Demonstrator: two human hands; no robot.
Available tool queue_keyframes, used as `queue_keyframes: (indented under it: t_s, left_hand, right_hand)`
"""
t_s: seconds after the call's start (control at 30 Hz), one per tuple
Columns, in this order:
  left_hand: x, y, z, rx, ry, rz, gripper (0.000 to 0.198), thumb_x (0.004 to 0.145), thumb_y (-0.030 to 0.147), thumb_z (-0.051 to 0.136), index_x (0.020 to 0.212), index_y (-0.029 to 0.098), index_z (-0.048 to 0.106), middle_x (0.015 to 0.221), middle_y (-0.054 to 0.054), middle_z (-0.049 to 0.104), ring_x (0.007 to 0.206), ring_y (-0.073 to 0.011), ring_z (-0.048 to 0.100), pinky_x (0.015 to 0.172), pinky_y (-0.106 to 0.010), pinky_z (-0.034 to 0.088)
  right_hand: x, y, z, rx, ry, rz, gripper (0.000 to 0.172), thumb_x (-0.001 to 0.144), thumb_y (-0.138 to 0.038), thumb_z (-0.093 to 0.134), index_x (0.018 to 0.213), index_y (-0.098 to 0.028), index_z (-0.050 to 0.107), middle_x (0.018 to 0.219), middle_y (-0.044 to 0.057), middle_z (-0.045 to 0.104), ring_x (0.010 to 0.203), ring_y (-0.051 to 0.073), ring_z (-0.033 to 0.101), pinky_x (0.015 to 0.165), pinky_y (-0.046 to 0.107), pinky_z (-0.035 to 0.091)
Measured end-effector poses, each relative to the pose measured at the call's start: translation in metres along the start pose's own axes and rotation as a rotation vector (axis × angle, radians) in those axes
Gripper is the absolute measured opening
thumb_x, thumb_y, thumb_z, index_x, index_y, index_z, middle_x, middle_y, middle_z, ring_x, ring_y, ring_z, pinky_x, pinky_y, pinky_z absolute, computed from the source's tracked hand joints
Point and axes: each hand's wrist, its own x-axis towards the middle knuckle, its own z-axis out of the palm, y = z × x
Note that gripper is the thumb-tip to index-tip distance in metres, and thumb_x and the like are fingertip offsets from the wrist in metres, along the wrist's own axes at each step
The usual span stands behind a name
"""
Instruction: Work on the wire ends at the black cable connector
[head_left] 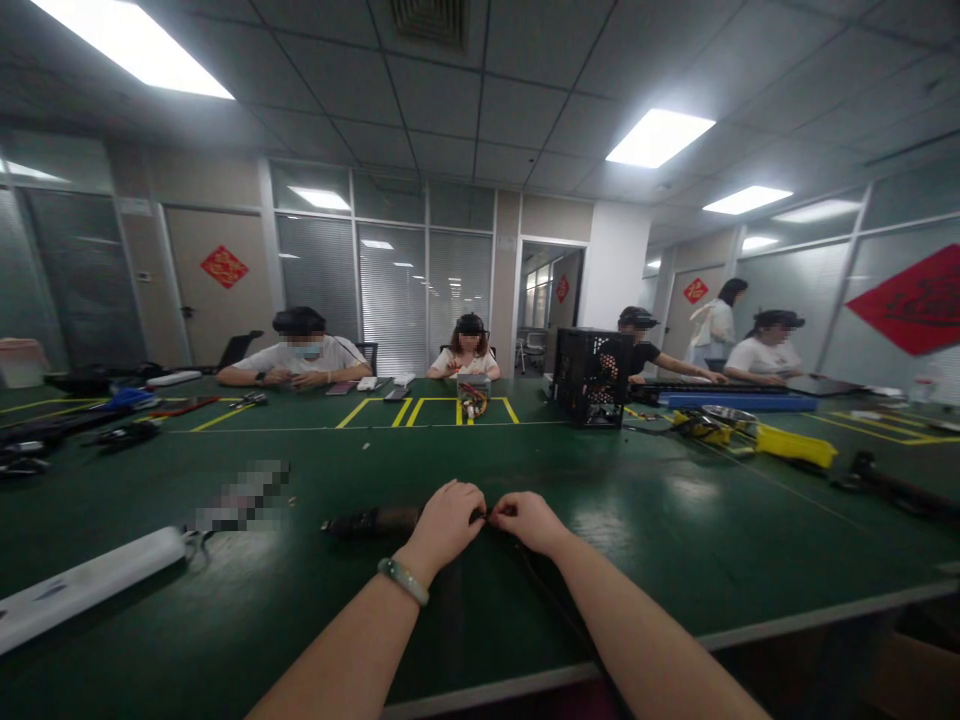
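Both my hands meet over the green table point(300, 600), a little in front of me. My left hand point(448, 524), with a pale bracelet at the wrist, is closed round the end of a dark slim tool point(367, 520) that lies pointing left. My right hand point(526, 519) pinches something small and dark right beside the left fingers; I cannot make out what it is. A dark cable point(551, 600) runs from the hands back toward me along the right forearm.
A white power strip point(82, 585) lies at the near left. A black perforated case point(592, 376) stands mid-table, with a small box of wires point(472, 397) beside it and yellow parts point(795, 445) to the right. Several people sit along the far side.
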Motion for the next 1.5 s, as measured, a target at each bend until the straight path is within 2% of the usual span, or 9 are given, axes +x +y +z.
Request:
queue_keyframes:
  t_s: [0.23,0.43,0.73,0.97,1.23,1.37,1.5]
  left_hand:
    - [0.0014,-0.003,0.0048,-0.052,-0.01,0.015,0.011,0.081,0.021,0.053,0.086,0.023,0.063,0.104,-0.001,0.06,0.1,-0.0175,0.053,0.102,-0.038,0.03]
    - [0.0001,-0.0025,0.0046,-0.08,0.013,-0.016,0.015,0.079,0.026,0.057,0.093,0.023,0.061,0.097,-0.001,0.061,0.094,-0.0179,0.054,0.099,-0.037,0.033]
    - [0.0002,-0.0006,0.0034,-0.084,0.002,-0.027,0.007,0.08,0.023,0.056,0.084,0.021,0.061,0.094,-0.002,0.061,0.093,-0.0179,0.054,0.099,-0.037,0.032]
    - [-0.0011,-0.0018,0.0044,-0.052,0.037,-0.05,0.011,0.078,0.027,0.06,0.087,0.021,0.059,0.091,-0.002,0.061,0.091,-0.0183,0.053,0.099,-0.038,0.032]
    - [-0.0011,-0.0028,0.0051,-0.056,-0.001,-0.06,0.01,0.08,0.025,0.055,0.088,0.021,0.059,0.093,-0.003,0.061,0.091,-0.0178,0.053,0.093,-0.035,0.037]
    - [-0.0016,-0.0007,0.0005,-0.058,-0.05,-0.076,0.012,0.081,0.026,0.053,0.091,0.021,0.059,0.095,-0.003,0.061,0.092,-0.0183,0.053,0.093,-0.036,0.037]
    - [-0.0019,0.0002,-0.0023,-0.077,-0.047,-0.073,0.011,0.081,0.025,0.053,0.089,0.021,0.059,0.095,-0.003,0.06,0.093,-0.0182,0.053,0.091,-0.034,0.038]
  right_hand:
    - [-0.0015,-0.0018,-0.0011,0.009,-0.003,0.001,0.019,0.075,-0.034,0.063,0.086,-0.023,0.073,0.082,0.0,0.071,0.076,0.016,0.062,0.07,0.022,0.044]
    - [-0.0025,-0.0036,-0.0021,0.029,-0.013,0.007,0.019,0.076,-0.034,0.062,0.085,-0.022,0.072,0.081,0.0,0.071,0.076,0.016,0.062,0.071,0.024,0.045]
    - [-0.0004,-0.0009,0.0,0.045,-0.019,-0.005,0.018,0.076,-0.034,0.062,0.085,-0.022,0.072,0.08,0.001,0.07,0.074,0.016,0.062,0.067,0.023,0.044]
    - [-0.0002,-0.001,0.0023,0.058,-0.003,0.018,0.019,0.075,-0.032,0.062,0.085,-0.02,0.072,0.079,0.001,0.07,0.075,0.015,0.061,0.066,0.022,0.044]
    - [-0.0017,-0.0081,-0.0018,0.062,-0.02,0.063,0.02,0.074,-0.031,0.063,0.086,-0.018,0.072,0.079,0.002,0.07,0.075,0.016,0.061,0.067,0.023,0.044]
    - [-0.0023,-0.0094,-0.0018,0.069,-0.024,0.053,0.02,0.075,-0.032,0.062,0.085,-0.018,0.072,0.081,0.002,0.07,0.075,0.016,0.062,0.067,0.023,0.044]
    - [-0.002,-0.0077,-0.0013,0.085,-0.036,0.029,0.019,0.076,-0.032,0.062,0.085,-0.019,0.072,0.081,0.002,0.07,0.075,0.017,0.062,0.066,0.023,0.044]
